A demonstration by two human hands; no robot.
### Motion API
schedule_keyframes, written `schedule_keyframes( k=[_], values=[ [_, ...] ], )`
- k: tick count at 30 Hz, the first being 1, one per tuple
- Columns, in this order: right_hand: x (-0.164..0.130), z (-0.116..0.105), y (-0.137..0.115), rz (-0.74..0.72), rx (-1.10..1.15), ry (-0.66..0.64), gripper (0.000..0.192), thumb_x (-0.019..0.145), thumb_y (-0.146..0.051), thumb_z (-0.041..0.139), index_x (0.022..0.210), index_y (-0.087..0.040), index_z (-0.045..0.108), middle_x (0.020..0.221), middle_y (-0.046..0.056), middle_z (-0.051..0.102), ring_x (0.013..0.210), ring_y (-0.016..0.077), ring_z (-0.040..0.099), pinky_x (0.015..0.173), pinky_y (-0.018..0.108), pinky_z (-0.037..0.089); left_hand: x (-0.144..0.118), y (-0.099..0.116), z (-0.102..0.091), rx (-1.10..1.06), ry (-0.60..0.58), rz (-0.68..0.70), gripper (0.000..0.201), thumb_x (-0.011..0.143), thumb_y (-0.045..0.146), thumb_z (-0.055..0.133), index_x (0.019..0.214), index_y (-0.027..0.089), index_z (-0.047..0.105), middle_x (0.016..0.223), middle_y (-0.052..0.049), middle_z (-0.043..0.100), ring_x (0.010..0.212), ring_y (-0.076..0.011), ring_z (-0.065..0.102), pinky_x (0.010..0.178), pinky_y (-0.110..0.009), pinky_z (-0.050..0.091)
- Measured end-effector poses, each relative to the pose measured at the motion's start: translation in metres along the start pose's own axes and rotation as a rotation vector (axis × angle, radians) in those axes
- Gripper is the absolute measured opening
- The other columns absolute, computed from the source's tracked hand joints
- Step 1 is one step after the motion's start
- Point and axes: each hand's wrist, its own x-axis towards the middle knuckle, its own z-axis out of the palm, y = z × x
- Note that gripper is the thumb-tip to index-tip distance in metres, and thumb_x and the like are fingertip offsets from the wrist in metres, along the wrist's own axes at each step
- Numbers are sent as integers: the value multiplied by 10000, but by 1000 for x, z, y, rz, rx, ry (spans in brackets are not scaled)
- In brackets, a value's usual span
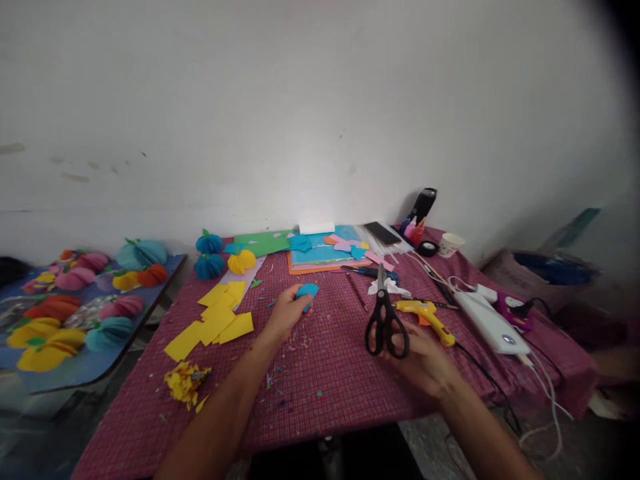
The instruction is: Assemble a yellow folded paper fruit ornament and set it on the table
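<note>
My left hand [286, 312] rests low over the red checked tablecloth [330, 373] and holds a small folded blue paper piece [307, 291] between its fingers. My right hand [420, 360] grips black-handled scissors [385, 320] by the loops, blades pointing away from me and closed. A yellow glue gun [427, 315] lies just right of the scissors. Yellow paper rectangles [215, 321] lie left of my left hand.
Yellow scraps [186, 383] sit near the front left. Coloured sheets [320, 253], blue and yellow paper balls [210, 264], a phone [383, 233], a paper cup [450, 244] and a white power strip [493, 327] with cords line the back and right. A side table [100, 363] holds paper fruit.
</note>
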Motion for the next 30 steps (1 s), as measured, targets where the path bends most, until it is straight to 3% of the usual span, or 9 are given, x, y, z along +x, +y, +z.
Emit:
schedule_keyframes(
  k=[4, 9, 12, 14, 17, 22, 27, 30],
  values=[
    [36, 31, 0, 51, 88, -95, 325, 688, -189, 730, 1012, -203, 699, 991, 56, 691, 863, 198, 643, 814, 342, 491, 1, 3, -1, -149, 43, -61, 215, 731, 349, 713, 762, 164, 609, 660, 4, 612, 556, -119, 572, 529, -230, 417],
    [100, 63, 8, 97, -62, -174, 266, 634, -139, 734, 894, -183, 698, 865, 26, 695, 724, 147, 616, 659, 253, 463, 4, 9, -7, -543, 38, -121, 295, 714, 351, 755, 908, 156, 648, 875, -77, 717, 745, -196, 685, 654, -303, 519],
    [133, 75, 18, 174, -57, -238, 330, 632, -147, 734, 955, -196, 694, 850, 16, 700, 718, 153, 635, 671, 272, 490, 8, 8, -12, -599, 112, -120, 289, 687, 309, 768, 903, 151, 660, 867, -76, 728, 792, -211, 695, 683, -302, 521],
    [147, 79, 27, 194, -84, -214, 350, 644, -173, 754, 987, -199, 687, 869, 22, 712, 706, 149, 648, 636, 256, 495, 10, 6, -14, -569, 164, -106, 277, 679, 301, 770, 884, 147, 667, 864, -77, 732, 793, -212, 693, 685, -302, 516],
    [158, 78, 38, 177, -90, -199, 382, 703, -278, 785, 1056, -187, 669, 834, 26, 711, 633, 119, 643, 551, 213, 487, 12, 2, -14, -524, 187, -105, 250, 681, 320, 770, 825, 142, 670, 814, -75, 729, 722, -193, 672, 660, -293, 496],
    [157, 75, 48, 151, -149, -114, 358, 730, -411, 791, 920, -152, 632, 722, 32, 696, 553, 118, 639, 466, 200, 485, 12, -5, -9, -446, 203, -48, 223, 695, 327, 773, 774, 150, 662, 704, -8, 659, 623, -126, 577, 603, -242, 434],
    [153, 79, 49, 75, -239, -10, 411, 726, -471, 783, 940, -153, 634, 720, 23, 672, 562, 116, 633, 445, 189, 488, 7, -2, 5, -426, 262, -51, 263, 685, 355, 778, 775, 153, 637, 707, 5, 631, 640, -125, 564, 613, -242, 423],
    [152, 79, 45, 59, -210, -22, 422, 748, -495, 764, 968, -157, 639, 737, 23, 667, 554, 107, 608, 429, 185, 482, 2, 3, 14, -473, 303, -8, 264, 705, 363, 772, 785, 156, 628, 719, 11, 630, 648, -116, 565, 630, -242, 439]
  ],
)
